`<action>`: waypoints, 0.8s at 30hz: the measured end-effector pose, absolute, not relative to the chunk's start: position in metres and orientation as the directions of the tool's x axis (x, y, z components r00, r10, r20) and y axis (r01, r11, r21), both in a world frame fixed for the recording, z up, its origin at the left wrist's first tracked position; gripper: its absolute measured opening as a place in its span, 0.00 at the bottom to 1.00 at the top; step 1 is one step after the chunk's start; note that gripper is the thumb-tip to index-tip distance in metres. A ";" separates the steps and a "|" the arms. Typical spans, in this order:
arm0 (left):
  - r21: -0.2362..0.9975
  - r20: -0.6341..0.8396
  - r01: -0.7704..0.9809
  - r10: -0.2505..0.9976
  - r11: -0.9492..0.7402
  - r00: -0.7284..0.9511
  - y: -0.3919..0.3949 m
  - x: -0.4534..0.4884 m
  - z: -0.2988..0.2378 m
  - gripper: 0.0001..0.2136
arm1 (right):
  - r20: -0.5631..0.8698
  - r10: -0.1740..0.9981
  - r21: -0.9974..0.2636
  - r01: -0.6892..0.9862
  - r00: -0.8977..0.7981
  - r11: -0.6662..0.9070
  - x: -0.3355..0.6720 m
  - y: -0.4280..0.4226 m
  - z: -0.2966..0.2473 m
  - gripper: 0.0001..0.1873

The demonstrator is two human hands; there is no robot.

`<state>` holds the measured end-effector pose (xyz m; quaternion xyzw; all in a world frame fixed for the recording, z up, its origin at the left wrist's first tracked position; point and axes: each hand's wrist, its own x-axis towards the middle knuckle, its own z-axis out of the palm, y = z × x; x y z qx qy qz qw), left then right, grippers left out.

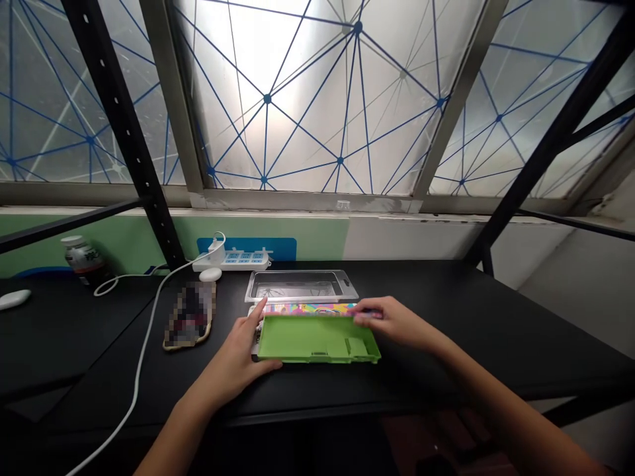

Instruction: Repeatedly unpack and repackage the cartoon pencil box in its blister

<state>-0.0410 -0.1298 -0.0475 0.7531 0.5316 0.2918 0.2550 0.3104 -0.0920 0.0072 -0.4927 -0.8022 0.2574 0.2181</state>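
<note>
Left hand (243, 352): wide grip, clasping left end of green tray (302, 337); tray: on dark surface (317, 389), long axis left-to-right between both hands; right hand (389, 320): grip curled at far right corner, cannot tell what it holds

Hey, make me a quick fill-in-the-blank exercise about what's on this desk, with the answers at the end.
1. The shallow tray between the left hand and right hand is coloured ____.
2. Of the tray and the clear plastic package, the one nearer the person is the ____.
3. The bottle is on the person's ____ side of the tray.
4. The cable running past the left forearm is coloured ____.

Missing words: green; tray; left; white.
</note>
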 end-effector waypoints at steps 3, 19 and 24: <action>0.697 0.141 0.662 0.958 -0.275 0.250 -0.131 -0.041 -0.047 0.50 | 0.148 0.955 -0.696 0.658 -0.258 0.286 0.304 -0.078 -0.001 0.28; 0.645 0.204 0.675 0.932 -0.358 0.300 -0.127 -0.039 -0.041 0.23 | 0.234 0.946 -0.647 0.690 -0.226 0.325 0.315 -0.126 -0.043 0.27; 0.606 0.233 0.704 0.929 -0.370 0.288 -0.123 -0.037 -0.047 0.21 | 0.230 0.970 -0.608 0.766 -0.079 0.207 0.295 -0.117 -0.039 0.24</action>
